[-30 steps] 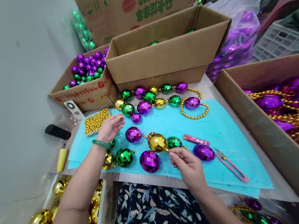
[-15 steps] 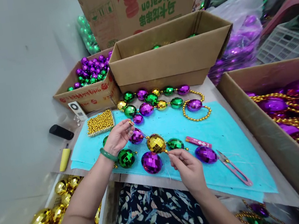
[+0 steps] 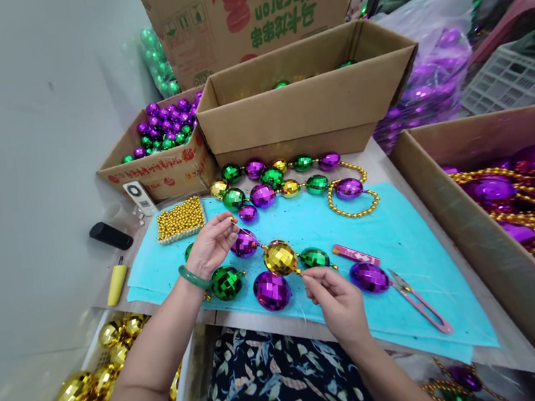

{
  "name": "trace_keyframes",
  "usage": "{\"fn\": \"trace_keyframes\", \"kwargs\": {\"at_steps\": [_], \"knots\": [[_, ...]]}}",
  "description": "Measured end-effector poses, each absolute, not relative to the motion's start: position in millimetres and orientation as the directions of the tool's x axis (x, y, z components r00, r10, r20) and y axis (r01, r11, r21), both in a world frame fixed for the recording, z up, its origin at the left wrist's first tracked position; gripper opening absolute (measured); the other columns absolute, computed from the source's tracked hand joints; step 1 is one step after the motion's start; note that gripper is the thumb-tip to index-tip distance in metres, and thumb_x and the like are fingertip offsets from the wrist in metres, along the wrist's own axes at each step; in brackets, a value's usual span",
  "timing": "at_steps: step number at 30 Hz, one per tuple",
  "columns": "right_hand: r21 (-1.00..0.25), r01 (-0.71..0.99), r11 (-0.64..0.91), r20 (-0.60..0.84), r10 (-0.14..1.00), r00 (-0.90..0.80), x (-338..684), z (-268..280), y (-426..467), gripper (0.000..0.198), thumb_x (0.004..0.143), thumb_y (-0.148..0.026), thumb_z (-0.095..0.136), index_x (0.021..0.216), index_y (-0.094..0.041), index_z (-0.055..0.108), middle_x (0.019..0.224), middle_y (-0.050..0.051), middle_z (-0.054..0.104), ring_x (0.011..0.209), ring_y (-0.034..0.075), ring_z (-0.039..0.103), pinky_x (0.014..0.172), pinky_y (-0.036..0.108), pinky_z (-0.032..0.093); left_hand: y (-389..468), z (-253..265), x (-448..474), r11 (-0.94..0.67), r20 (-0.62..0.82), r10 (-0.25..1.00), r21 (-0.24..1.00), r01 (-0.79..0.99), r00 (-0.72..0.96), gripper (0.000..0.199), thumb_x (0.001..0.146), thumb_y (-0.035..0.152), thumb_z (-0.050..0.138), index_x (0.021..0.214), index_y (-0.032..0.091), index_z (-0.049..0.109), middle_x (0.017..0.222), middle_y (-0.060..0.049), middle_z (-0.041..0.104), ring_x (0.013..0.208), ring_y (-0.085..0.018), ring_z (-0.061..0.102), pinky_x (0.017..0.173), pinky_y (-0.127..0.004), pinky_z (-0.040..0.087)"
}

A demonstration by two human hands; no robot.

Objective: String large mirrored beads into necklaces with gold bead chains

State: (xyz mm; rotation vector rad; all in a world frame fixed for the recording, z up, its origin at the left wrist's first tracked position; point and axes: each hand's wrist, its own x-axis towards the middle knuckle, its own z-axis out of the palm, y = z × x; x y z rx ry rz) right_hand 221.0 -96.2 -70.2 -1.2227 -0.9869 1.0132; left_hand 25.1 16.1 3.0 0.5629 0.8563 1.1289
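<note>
My left hand [image 3: 213, 242], with a green bangle at its wrist, pinches a thin, pale thread [image 3: 244, 229] close to a tiny gold bead. The thread slants down toward a large gold faceted bead [image 3: 280, 257]. At this bead's lower right end, my right hand [image 3: 335, 301] pinches a small gold bead [image 3: 299, 272] between thumb and fingertips. Around them lie purple faceted beads [image 3: 272, 291] and green ones [image 3: 226, 284]. Whether all these are joined on one thread I cannot tell.
A bead string [image 3: 263, 195] curves across the blue cloth [image 3: 401, 221]. Near it stands a tray of small gold beads [image 3: 180, 220]. Pink thread snips [image 3: 421, 303] lie at right, beside a pink and red packet [image 3: 356, 254]. Cardboard boxes [image 3: 304, 111] stand behind; a bead-filled box [image 3: 500, 246] is at right.
My left fingertips have shifted slightly, and the thread running from them now shows more clearly. My right hand stays at the gold faceted bead's end.
</note>
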Motion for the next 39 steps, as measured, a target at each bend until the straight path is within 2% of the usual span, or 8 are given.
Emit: {"fn": "trace_keyframes", "kwargs": {"at_steps": [39], "knots": [[-0.994,-0.087,0.063,0.038,0.963,0.268,225.4,-75.2,-99.1,0.017,0.075,-0.034,0.062,0.073,-0.017,0.064,0.05,-0.002,0.052,0.046,0.011,0.046,0.042,0.022,0.038,17.6,-2.6,29.9,0.346,-0.315,0.936,0.75,-0.564,0.155,0.012,0.074,0.003,0.062,0.083,0.011,0.061,0.074,-0.002,0.062,0.062,-0.007,0.061,0.053,-0.012,0.049]]}}
